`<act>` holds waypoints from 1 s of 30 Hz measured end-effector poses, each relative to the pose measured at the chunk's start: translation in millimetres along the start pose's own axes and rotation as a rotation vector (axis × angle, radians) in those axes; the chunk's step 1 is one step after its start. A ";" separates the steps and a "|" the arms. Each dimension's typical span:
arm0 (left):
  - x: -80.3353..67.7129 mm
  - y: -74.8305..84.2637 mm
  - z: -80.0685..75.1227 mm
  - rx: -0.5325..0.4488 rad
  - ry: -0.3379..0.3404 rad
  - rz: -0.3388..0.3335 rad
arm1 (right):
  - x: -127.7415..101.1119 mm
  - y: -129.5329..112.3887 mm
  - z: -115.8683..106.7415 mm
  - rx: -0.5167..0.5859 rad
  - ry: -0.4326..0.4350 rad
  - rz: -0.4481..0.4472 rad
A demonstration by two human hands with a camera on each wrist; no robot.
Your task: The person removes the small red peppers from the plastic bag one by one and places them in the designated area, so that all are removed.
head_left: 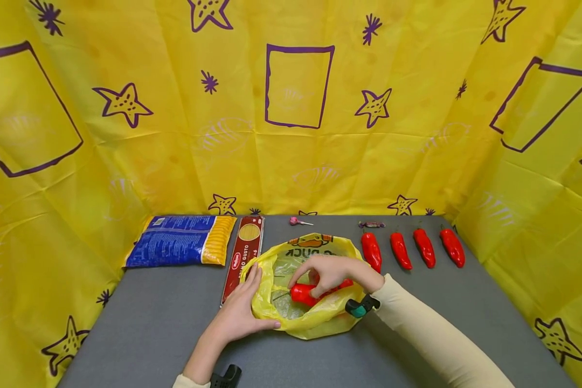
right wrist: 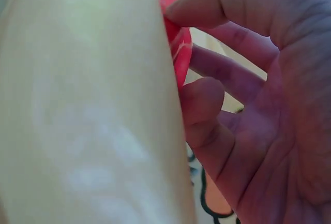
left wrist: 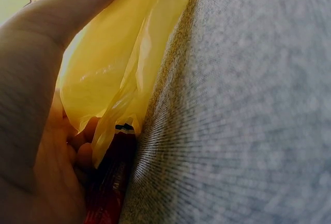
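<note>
fingers of the right hand are clasping one red pepper inside the yellow bag while the left hand is pinching its rim, four peppers beyond them waiting unbagged.

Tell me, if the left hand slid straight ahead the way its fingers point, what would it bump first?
Probably the spaghetti packet: the left hand, gripping the yellow bag, points up-table toward it.
</note>
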State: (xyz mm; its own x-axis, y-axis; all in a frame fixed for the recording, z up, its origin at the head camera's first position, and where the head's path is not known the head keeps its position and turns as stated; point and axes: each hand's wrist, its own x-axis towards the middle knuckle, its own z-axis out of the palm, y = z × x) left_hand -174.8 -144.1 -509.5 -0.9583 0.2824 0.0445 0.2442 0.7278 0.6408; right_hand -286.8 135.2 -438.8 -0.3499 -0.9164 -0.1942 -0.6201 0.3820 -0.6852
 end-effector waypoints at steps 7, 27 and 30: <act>-0.2 -1.0 1.0 0.001 0.008 0.023 | -13.1 -3.9 -13.5 0.012 0.173 -0.066; 0.6 -2.2 1.0 0.016 -0.001 0.020 | -16.8 -26.3 -7.6 0.138 0.715 0.049; 0.6 -2.1 1.3 0.018 0.006 0.030 | -22.6 -29.5 -4.0 0.142 0.794 0.086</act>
State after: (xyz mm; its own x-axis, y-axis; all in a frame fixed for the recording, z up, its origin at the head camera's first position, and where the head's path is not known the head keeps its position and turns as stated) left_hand -175.7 -144.6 -511.8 -0.9514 0.3004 0.0675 0.2751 0.7306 0.6249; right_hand -263.4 145.1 -411.4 -0.8194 -0.5060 0.2693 -0.4918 0.3793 -0.7838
